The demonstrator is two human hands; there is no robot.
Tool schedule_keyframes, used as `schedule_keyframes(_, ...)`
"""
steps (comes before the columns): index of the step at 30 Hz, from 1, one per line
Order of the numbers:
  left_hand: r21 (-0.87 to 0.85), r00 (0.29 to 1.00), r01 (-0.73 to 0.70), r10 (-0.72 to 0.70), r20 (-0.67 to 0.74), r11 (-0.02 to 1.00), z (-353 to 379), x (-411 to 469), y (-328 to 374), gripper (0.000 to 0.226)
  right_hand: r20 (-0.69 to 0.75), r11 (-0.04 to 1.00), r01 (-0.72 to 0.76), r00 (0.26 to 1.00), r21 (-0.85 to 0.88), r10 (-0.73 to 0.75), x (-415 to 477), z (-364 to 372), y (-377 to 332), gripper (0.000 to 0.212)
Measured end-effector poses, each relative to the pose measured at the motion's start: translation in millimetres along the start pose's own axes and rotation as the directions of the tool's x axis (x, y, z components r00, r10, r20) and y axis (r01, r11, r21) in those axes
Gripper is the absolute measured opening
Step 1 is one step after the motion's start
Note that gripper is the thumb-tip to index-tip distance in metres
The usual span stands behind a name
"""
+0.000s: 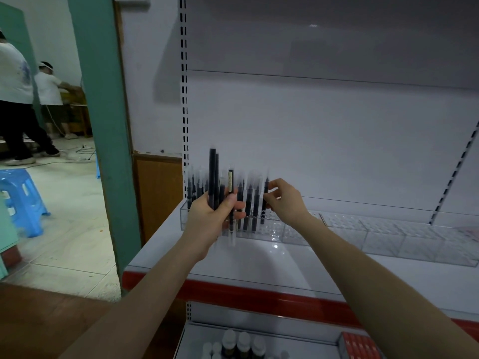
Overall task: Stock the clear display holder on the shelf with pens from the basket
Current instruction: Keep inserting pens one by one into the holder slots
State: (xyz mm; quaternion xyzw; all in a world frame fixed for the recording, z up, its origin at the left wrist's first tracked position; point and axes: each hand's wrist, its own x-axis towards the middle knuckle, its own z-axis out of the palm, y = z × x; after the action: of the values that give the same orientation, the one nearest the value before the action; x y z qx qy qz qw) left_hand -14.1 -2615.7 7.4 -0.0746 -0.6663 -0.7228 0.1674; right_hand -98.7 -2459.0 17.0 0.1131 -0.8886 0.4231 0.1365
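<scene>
A long clear display holder (383, 237) with many small slots runs along the back of the white shelf (285, 265). Several black pens (250, 203) stand upright in its left end. My left hand (210, 216) grips a bunch of black pens (213, 174) upright in front of the holder. My right hand (283, 200) pinches a single black pen (265, 200) that stands upright in the holder, just right of the standing pens. The basket is out of view.
The shelf's front edge carries a red strip (259, 299). Below it, a lower shelf holds small bottles (241, 343) and a red box (360, 343). A green pillar (103, 125) stands left. Blue stools (23, 198) and two people (31, 99) are beyond.
</scene>
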Motion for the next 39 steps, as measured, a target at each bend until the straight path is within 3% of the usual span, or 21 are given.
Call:
schedule_keyframes(7,-0.028,1.0,0.011,-0.012,-0.015,1.0,0,2,-2,0.01,0.007,0.995,-0.009,1.0,-0.101,0.01,3,4,2,0.027)
schedule_keyframes(12,-0.064,1.0,-0.014,0.012,-0.025,0.998,-1,1,-1,0.012,0.03,0.998,-0.041,0.999,-0.041,0.042,1,-2,1,0.038)
schedule_keyframes(14,-0.09,1.0,-0.018,0.016,-0.025,0.996,-1,1,0,0.013,-0.062,1.0,-0.013,0.998,0.012,0.014,-6,-6,-2,0.043)
schedule_keyframes(17,-0.119,1.0,-0.018,0.015,-0.025,0.993,2,3,1,0.013,-0.182,0.986,0.108,0.98,0.128,-0.084,-26,-13,-9,0.03)
schedule_keyframes(23,-0.201,0.999,-0.014,0.007,-0.036,0.979,15,1,8,0.013,0.262,0.965,0.089,0.952,0.246,-0.155,-61,-12,-14,0.033)
schedule_keyframes(26,-0.206,0.999,-0.04,0.033,-0.041,0.978,18,-2,15,0.013,0.242,0.957,0.137,0.949,0.257,-0.201,-65,-14,-13,0.009)
schedule_keyframes(29,-0.268,0.993,-0.089,0.065,-0.098,0.959,14,-3,23,0.013,0.245,0.963,0.129,0.951,0.238,-0.189,-68,-22,-11,0.013)
schedule_keyframes(32,-0.221,0.982,-0.121,0.084,-0.167,0.968,7,0,23,0.008,0.284,0.955,0.005,0.954,0.298,-0.094,-70,-32,-9,0.01)
schedule_keyframes(34,-0.202,0.985,-0.084,0.051,-0.164,0.976,4,0,21,0.007,0.273,0.863,-0.136,0.962,0.487,-0.002,-68,-38,-10,0.004)
schedule_keyframes(36,-0.176,0.99,-0.036,0.011,-0.141,0.984,5,-2,18,0.005,0.245,0.62,-0.254,0.964,0.743,0.101,-63,-42,-13,0.003)
schedule_keyframes(39,-0.082,0.995,0.01,-0.017,-0.093,0.997,11,-6,13,0.006,0.214,0.263,-0.254,0.962,0.931,0.17,-54,-43,-22,0.008)
